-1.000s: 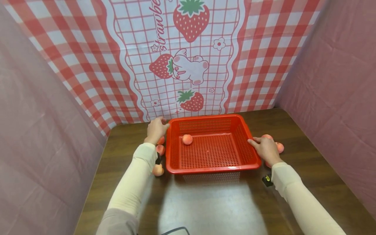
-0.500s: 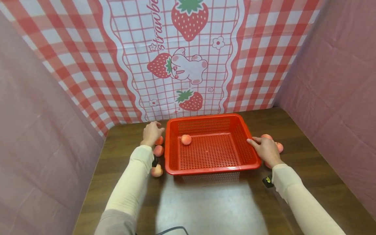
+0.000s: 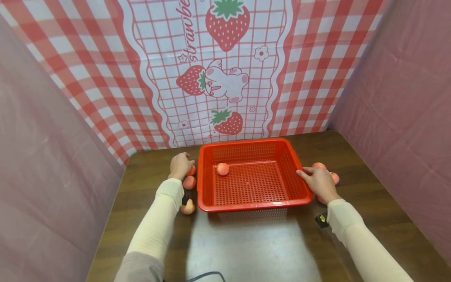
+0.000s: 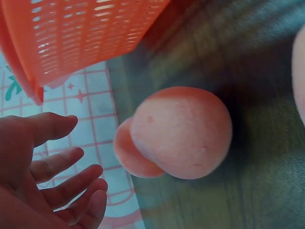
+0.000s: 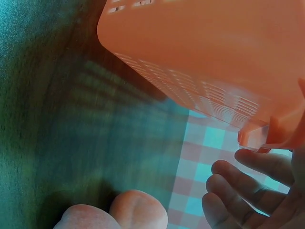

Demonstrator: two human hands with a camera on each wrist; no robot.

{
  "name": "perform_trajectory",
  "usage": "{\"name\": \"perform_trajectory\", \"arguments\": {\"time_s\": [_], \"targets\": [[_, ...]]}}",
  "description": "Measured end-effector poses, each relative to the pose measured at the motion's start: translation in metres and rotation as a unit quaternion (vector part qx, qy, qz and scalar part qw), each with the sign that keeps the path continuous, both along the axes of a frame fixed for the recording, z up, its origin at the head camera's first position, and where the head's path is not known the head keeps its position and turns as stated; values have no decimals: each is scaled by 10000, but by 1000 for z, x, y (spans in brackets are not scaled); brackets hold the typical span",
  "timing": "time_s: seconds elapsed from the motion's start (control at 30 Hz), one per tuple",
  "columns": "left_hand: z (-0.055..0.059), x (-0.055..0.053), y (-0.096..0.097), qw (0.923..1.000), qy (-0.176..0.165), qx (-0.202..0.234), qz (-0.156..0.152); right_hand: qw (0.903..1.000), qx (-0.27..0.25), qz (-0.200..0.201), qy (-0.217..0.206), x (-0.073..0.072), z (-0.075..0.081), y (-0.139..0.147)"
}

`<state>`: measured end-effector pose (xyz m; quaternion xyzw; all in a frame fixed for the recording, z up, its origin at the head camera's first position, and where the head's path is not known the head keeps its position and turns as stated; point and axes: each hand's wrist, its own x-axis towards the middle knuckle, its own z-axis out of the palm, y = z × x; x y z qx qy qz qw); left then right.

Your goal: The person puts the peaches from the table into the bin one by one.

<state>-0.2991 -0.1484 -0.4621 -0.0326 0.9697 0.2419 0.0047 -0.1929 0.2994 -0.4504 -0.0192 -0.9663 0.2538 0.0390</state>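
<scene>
A red plastic basket (image 3: 246,184) with perforated sides holds one peach (image 3: 222,169) near its left wall. My right hand (image 3: 321,183) holds the basket's right rim, thumb over the top; in the right wrist view its other fingers (image 5: 228,183) lie extended below the rim. On the left side, my left hand (image 3: 180,165) hovers beside the basket, fingers spread and holding nothing in the left wrist view. Close to it are two peaches, the nearer one (image 4: 183,133) partly covering the farther one (image 4: 136,155). A paler peach (image 3: 188,206) lies nearer the front, partly behind the wrist camera.
Several peaches (image 3: 334,178) lie on the wooden table (image 3: 366,203) right of the basket, partly hidden by my right hand. A checked strawberry cloth (image 3: 225,78) hangs behind; pink curtains (image 3: 391,98) flank both sides. A dark cable (image 3: 208,274) shows at the front.
My left hand has moved away from the basket's far left corner, toward me and slightly left, over the peaches. The right hand stays at the right rim.
</scene>
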Motion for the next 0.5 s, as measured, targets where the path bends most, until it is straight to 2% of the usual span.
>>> {"name": "perform_trajectory", "arguments": {"time_s": [0.27,0.5], "targets": [[-9,3,-4,9999,-63,89,38,9998,-2,-88,-197,0,-1,-1],[-17,1,-7,9997,-209,13,87,9995,-105,-106,-267,0,-1,-2]]}}
